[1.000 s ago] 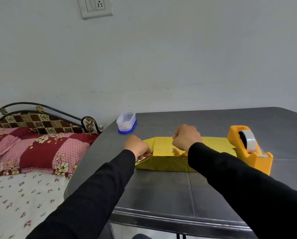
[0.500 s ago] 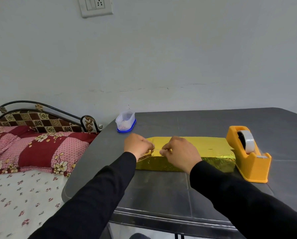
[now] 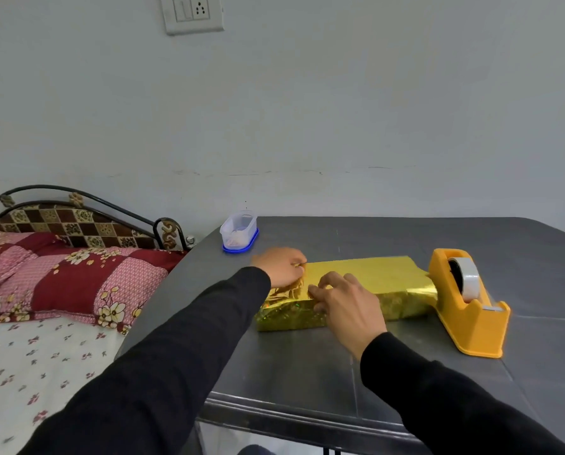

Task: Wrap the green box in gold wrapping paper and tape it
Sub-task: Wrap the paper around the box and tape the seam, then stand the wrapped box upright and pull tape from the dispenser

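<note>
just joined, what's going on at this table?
A person is gift-wrapping. The box, already covered in gold paper, lies on the grey table. The left hand holds the paper at the box's left end, and the right hand has its fingertips on the top near that end, apparently pressing down a fold or tape. An orange tape dispenser sits against the box's right end.

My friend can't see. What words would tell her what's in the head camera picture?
Two hands work at the left end of a box wrapped in gold paper on a dark table: the left hand holds the paper's end, the right hand presses the top. An orange tape dispenser touches the box's right end.
</note>
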Demonstrator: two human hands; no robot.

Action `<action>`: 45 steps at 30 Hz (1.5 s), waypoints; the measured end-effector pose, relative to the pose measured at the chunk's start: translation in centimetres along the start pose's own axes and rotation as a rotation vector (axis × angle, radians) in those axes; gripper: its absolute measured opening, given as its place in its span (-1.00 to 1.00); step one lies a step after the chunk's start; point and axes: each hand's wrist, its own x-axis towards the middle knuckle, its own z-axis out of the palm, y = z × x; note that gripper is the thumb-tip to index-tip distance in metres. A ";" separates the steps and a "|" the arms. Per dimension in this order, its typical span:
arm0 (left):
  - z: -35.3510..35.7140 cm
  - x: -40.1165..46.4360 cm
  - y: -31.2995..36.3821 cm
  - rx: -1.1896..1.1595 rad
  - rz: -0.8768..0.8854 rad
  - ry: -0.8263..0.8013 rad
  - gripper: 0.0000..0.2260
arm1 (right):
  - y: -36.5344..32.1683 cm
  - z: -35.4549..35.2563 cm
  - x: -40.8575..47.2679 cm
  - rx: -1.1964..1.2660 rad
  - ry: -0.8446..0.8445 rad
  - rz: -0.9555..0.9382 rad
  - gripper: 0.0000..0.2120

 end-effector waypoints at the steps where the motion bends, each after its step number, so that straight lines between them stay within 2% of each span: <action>1: 0.2 -0.2 -0.4 -0.046 -0.033 0.010 -0.69 | 0.8 0.0 -0.1 0.019 -0.005 0.001 -0.72; 4: 1.5 -1.4 -1.7 -0.252 -0.106 0.048 -0.74 | 3.4 0.9 -0.1 0.188 0.010 0.138 -0.56; 6: 2.8 -2.2 -2.0 -0.442 -0.129 0.090 -0.73 | 4.3 1.7 -0.3 0.492 0.016 0.294 -0.52; 8: 4.3 -2.8 -2.5 -0.621 -0.160 0.132 -0.62 | 4.5 2.1 -0.7 0.850 0.004 0.492 -0.54; 10: 5.6 -3.4 -2.8 -0.823 -0.193 0.126 -0.45 | 4.2 2.1 -1.3 1.113 -0.026 0.610 -0.59; 11: 6.1 -3.8 -2.7 -0.938 -0.209 0.110 -0.42 | 4.1 2.2 -1.5 1.204 -0.031 0.640 -0.61; 13: 6.3 -4.6 -2.2 -1.117 -0.198 0.115 -0.51 | 4.1 2.1 -1.5 1.340 -0.021 0.684 -0.66; 16: 4.7 -4.9 -1.3 -1.222 -0.171 0.210 -0.54 | 4.3 0.6 -0.6 1.559 0.041 0.716 -0.79; 18: 2.5 -5.2 -0.3 -1.289 -0.167 0.286 -0.47 | 4.5 -1.2 0.5 1.645 0.100 0.701 -0.66; 22: -1.8 -4.5 1.4 -1.361 -0.169 0.355 -0.42 | 4.8 -4.6 3.1 1.722 0.129 0.665 -0.40; 27: -4.5 -3.6 2.8 -1.376 -0.221 0.339 -0.34 | 4.7 -7.2 5.2 1.727 0.103 0.659 -0.43; 31: -4.1 -3.7 3.4 -1.408 -0.299 0.282 -0.38 | 4.4 -7.3 5.3 1.711 0.090 0.702 -0.24; 34: -3.1 -3.8 3.6 -1.412 -0.311 0.245 -0.38 | 4.0 -7.5 5.0 1.682 0.057 0.674 -0.25; 40: -2.6 -3.5 3.5 -1.321 -0.288 0.273 -0.30 | 3.9 -7.5 4.7 1.665 0.003 0.664 -0.20; 43: -2.7 -4.3 4.0 -1.325 -0.245 0.307 -0.36 | 4.1 -7.2 4.7 1.660 -0.008 0.666 -0.24; 45: -2.6 -5.2 4.7 -1.305 -0.209 0.422 -0.50 | 4.3 -7.1 4.5 1.622 -0.006 0.665 -0.27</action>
